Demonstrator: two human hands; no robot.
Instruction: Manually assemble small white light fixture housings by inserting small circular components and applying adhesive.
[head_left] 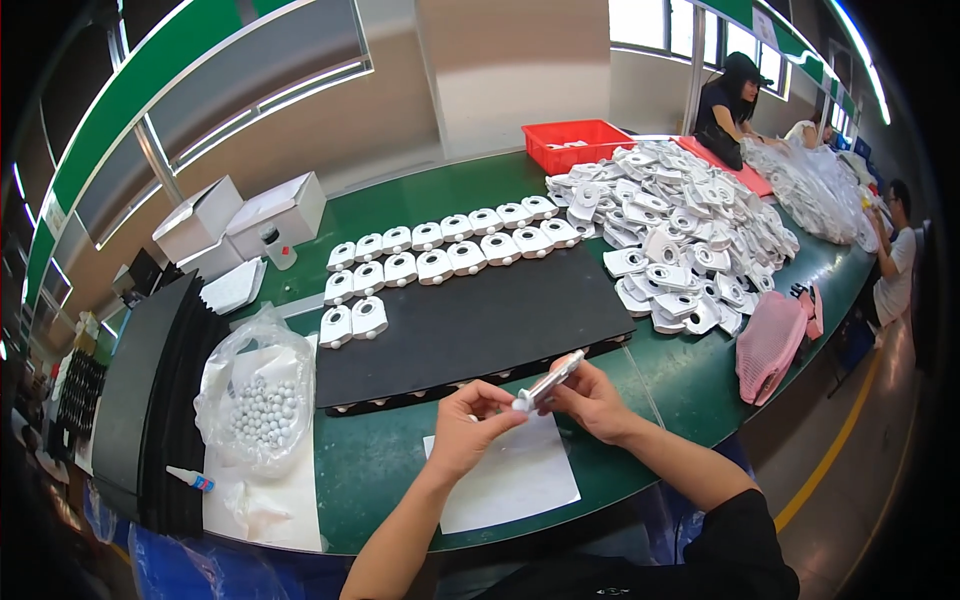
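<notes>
Over a white sheet of paper, my right hand grips a white plastic housing, tilted and seen edge-on. My left hand is closed in a pinch at the housing's lower left end. Between its fingertips is a small white ball, touching or very near the housing; fingers partly cover it. Beyond my hands lies a black foam board carrying rows of similar white housings, each with a round dark hole; several show a small white ball at the edge.
A heap of loose white housings fills the right, near a red bin and pink mesh bag. At left are a clear bag of white balls, a glue bottle and stacked black boards. Another person sits far right.
</notes>
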